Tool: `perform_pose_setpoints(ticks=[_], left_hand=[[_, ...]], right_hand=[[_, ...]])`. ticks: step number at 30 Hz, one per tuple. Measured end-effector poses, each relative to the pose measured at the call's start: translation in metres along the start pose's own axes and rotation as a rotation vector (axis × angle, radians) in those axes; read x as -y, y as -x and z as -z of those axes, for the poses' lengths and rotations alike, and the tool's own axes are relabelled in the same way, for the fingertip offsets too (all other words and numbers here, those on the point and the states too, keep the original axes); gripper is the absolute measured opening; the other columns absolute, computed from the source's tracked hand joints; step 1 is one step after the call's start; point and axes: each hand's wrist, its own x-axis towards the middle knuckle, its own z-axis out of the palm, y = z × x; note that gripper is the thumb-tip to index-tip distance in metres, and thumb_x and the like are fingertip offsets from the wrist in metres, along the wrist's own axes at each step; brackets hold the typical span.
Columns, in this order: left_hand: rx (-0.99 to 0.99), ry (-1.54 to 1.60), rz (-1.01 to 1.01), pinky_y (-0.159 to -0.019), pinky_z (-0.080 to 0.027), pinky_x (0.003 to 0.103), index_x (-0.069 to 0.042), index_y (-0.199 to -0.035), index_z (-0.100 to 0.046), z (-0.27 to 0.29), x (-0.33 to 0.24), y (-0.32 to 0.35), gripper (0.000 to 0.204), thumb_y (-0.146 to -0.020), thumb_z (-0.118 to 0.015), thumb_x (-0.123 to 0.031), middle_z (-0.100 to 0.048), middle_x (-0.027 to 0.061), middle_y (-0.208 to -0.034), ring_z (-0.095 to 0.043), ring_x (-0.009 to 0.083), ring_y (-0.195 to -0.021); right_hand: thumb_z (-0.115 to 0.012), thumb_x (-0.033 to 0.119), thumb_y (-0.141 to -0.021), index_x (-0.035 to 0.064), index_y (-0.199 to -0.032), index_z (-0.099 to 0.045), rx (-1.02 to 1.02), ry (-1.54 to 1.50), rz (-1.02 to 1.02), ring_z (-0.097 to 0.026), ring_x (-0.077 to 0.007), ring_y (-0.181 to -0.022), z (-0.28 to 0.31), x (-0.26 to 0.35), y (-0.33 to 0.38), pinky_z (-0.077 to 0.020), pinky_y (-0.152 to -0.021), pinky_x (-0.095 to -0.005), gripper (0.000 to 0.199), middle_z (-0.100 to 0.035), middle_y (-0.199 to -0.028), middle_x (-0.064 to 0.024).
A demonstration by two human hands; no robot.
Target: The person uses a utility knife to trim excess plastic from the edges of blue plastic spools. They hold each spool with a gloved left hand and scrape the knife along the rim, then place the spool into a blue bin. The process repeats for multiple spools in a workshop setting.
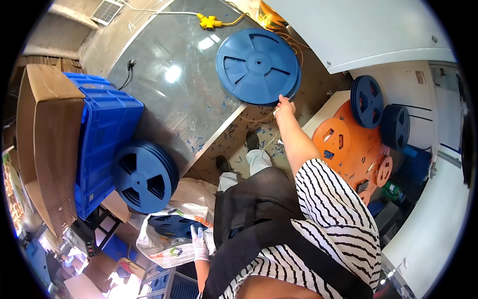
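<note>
My right hand point(285, 105) is closed beside the near edge of a large blue plastic reel point(259, 63) on the grey table. A thin, light-coloured object shows at its fingers, too small to name. Another blue disc shows beneath that reel's right edge. At the lower left, my left hand point(199, 244) wears a white glove with blue fingertips. Its fingers stretch out at the mouth of a whitish woven sack point(154, 253), next to blue plastic reel pieces point(174, 225) inside. Whether the fingertips touch those pieces is hard to tell.
A blue crate point(107, 134) and cardboard box point(55, 149) stand left, with stacked blue reels point(144, 177) leaning near them. Orange discs point(331, 139) and more blue reels point(367, 102) are at right. A yellow socket point(209, 21) lies on the table point(174, 99). Blue scraps litter the floor.
</note>
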Motion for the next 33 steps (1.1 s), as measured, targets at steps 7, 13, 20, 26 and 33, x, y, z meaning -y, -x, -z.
perform_pose_setpoints(ticks=[7, 13, 20, 26, 33], left_hand=[[0.151, -0.147, -0.2, -0.115, -0.031, 0.034, -0.003, -0.16, -0.021, -0.014, -0.028, -0.038, 0.073, -0.103, -0.058, -0.029, -0.038, 0.0183, -0.156, -0.041, 0.0262, -0.139], [0.201, -0.446, -0.371, -0.114, -0.034, 0.035, 0.001, -0.156, -0.029, -0.043, -0.097, -0.034, 0.066, -0.101, -0.058, -0.021, -0.044, 0.0242, -0.151, -0.047, 0.0306, -0.135], [-0.018, -0.619, -1.182, -0.111, -0.041, 0.041, -0.001, -0.148, -0.044, -0.121, -0.217, -0.046, 0.06, -0.095, -0.064, -0.021, -0.054, 0.0234, -0.142, -0.053, 0.0383, -0.13], [0.316, -0.408, -0.852, -0.11, -0.042, 0.04, -0.008, -0.162, -0.003, -0.194, -0.298, 0.031, 0.119, -0.08, -0.082, -0.043, -0.045, 0.032, -0.147, -0.05, 0.0413, -0.134], [0.982, 0.558, -0.482, -0.103, -0.05, 0.037, -0.005, -0.152, -0.035, -0.143, -0.274, 0.023, 0.086, -0.083, -0.082, -0.025, -0.066, 0.0117, -0.12, -0.062, 0.0225, -0.113]], right_hand=[[-0.073, -0.002, -0.086, 0.0101, -0.093, -0.056, 0.015, -0.031, -0.031, -0.046, -0.0121, -0.055, -0.003, 0.011, 0.002, -0.0335, -0.049, -0.0283, 0.022, -0.057, -0.077, -0.0002], [-0.077, -0.002, -0.083, 0.0094, -0.092, -0.055, 0.286, -0.123, 0.136, -0.057, -0.0134, -0.06, 0.011, 0.012, 0.03, -0.0452, -0.052, -0.0277, 0.026, -0.059, -0.074, -0.0011], [-0.072, -0.001, -0.086, 0.0058, -0.096, -0.056, 0.554, -0.083, 0.27, -0.056, -0.0123, -0.064, 0.099, 0.039, 0.177, -0.045, -0.057, -0.0256, 0.02, -0.06, -0.079, -0.0022], [-0.07, -0.003, -0.085, 0.0043, -0.1, -0.058, 0.732, 0.127, 0.451, -0.054, -0.0089, -0.067, 0.175, 0.041, 0.334, -0.0452, -0.063, -0.0239, 0.021, -0.059, -0.081, -0.0008], [-0.073, -0.003, -0.088, 0.0001, -0.1, -0.067, 1.556, 0.616, 1.024, -0.068, -0.014, -0.084, 0.208, 0.05, 0.419, -0.0563, -0.072, -0.0257, 0.014, -0.07, -0.094, -0.0086]])
